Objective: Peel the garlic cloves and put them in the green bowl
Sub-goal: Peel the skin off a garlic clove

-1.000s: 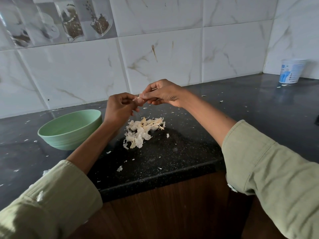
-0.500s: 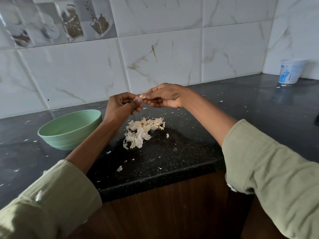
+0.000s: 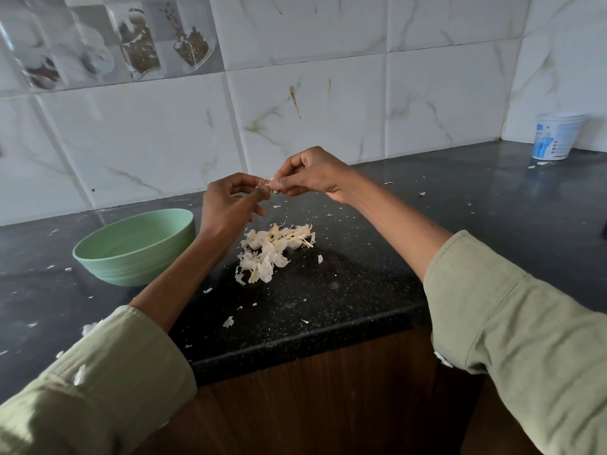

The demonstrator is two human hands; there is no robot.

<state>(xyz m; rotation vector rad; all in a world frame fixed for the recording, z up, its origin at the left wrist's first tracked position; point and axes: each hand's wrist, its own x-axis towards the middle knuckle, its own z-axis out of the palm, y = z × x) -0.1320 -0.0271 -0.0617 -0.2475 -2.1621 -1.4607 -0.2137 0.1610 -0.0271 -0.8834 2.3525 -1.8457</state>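
Evidently mid-peel: left hand (image 3: 230, 205) and right hand (image 3: 312, 175) each pinch one garlic clove (image 3: 263, 184) above the tabletop (image 3: 361, 274); next, strip skin, then green bowl (image 3: 138, 244).

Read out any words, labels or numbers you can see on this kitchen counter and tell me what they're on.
No text can be read here.
White tub in the far right corner: a blue label with print, too small and blurred to read.
Picture tiles on the wall: jars and spices shown, no legible words.
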